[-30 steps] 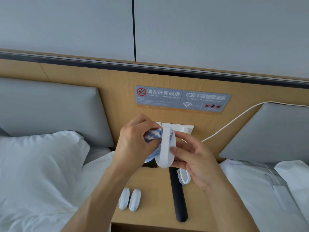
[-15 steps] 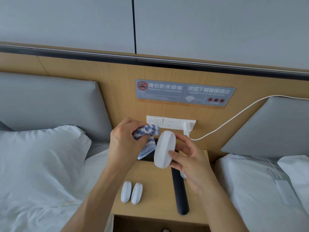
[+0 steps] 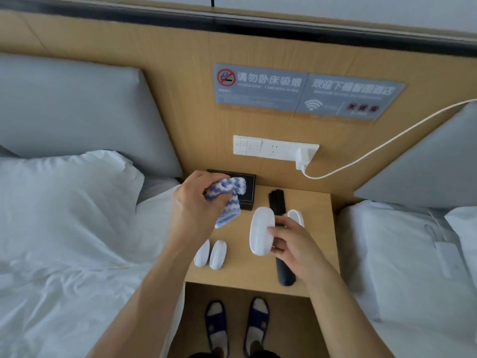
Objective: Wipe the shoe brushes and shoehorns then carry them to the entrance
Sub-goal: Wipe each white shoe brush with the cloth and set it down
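Setting the white shoe brush (image 3: 261,229) flat on the nightstand (image 3: 247,277), the right hand (image 3: 290,244) should loosen its pinch gently while the left hand (image 3: 196,205), well apart, grips the cloth (image 3: 227,196).

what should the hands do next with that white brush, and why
Probably set the white brush down on the nightstand. The right hand holds it low over the top, and the left hand has the cloth lifted clear of it, so wiping looks finished.
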`<state>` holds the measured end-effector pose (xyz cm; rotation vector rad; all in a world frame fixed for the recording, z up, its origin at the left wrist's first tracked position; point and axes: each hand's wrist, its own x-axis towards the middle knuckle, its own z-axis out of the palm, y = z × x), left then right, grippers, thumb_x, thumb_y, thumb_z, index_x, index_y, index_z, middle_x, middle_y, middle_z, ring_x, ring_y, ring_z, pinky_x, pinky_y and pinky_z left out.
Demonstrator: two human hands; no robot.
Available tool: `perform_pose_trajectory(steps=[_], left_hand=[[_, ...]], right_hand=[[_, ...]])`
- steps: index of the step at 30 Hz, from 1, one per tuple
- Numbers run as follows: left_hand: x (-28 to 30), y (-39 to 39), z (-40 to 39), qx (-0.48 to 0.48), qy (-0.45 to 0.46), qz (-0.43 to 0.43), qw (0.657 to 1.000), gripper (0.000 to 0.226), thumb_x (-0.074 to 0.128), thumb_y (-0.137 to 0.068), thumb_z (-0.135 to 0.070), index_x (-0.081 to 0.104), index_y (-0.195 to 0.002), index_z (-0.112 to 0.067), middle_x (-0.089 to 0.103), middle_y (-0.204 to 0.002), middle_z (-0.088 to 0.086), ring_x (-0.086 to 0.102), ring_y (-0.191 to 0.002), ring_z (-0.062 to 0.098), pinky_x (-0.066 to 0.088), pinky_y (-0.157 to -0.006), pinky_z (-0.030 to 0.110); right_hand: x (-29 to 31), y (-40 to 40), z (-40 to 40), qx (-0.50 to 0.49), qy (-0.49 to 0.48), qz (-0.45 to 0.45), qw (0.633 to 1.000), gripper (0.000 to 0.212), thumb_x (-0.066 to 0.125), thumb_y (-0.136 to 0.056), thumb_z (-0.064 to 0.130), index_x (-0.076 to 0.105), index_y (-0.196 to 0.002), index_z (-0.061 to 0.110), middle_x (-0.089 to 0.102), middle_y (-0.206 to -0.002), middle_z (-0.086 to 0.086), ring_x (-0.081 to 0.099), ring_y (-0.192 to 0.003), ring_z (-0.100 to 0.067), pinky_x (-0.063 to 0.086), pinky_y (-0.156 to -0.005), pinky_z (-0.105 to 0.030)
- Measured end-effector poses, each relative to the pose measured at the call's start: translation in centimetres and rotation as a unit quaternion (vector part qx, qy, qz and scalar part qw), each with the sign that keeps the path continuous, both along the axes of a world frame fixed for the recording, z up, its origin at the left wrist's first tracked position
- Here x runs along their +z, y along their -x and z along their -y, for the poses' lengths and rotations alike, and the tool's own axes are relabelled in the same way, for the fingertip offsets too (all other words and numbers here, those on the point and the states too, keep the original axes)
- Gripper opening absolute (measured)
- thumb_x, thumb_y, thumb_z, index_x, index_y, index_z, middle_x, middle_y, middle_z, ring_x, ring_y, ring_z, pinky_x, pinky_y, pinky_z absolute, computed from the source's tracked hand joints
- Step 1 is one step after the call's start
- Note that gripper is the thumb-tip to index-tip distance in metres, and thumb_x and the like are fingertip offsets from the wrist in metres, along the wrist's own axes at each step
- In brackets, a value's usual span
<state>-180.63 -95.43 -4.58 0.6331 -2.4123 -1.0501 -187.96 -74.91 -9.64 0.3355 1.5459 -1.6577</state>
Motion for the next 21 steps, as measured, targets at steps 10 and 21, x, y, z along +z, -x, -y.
perform_pose_trajectory(steps=[10,21], left_hand=[[-7.6,-1.3,0.8,0.032,-0.019,0.088,0.995,0.025,0.074,-0.085,-0.028,0.066,-0.108,-0.034,0.055,-0.096,-0.021,0.056,-0.077,-0.011,0.037,-0.062,0.001],[-13.1,-2.9,2.5,0.046,-0.009,0.159,0.986,0.028,0.076,-0.085,-0.024,0.071,-0.113,-0.018,0.057,-0.099,-0.015,0.057,-0.087,0.003,0.037,-0.065,0.002]], right_hand=[[-13.8,-1.3,1.4,0.04,-0.185,0.048,0.981,0.028,0.075,-0.088,0.01,0.065,-0.114,0.013,0.067,-0.118,-0.012,0.065,-0.1,-0.023,0.052,-0.072,-0.029],[-23.3,-1.7,3.5,0.055,-0.246,0.079,0.964,0.032,0.074,-0.089,0.006,0.068,-0.12,0.004,0.07,-0.114,-0.014,0.068,-0.095,-0.025,0.055,-0.065,-0.025]])
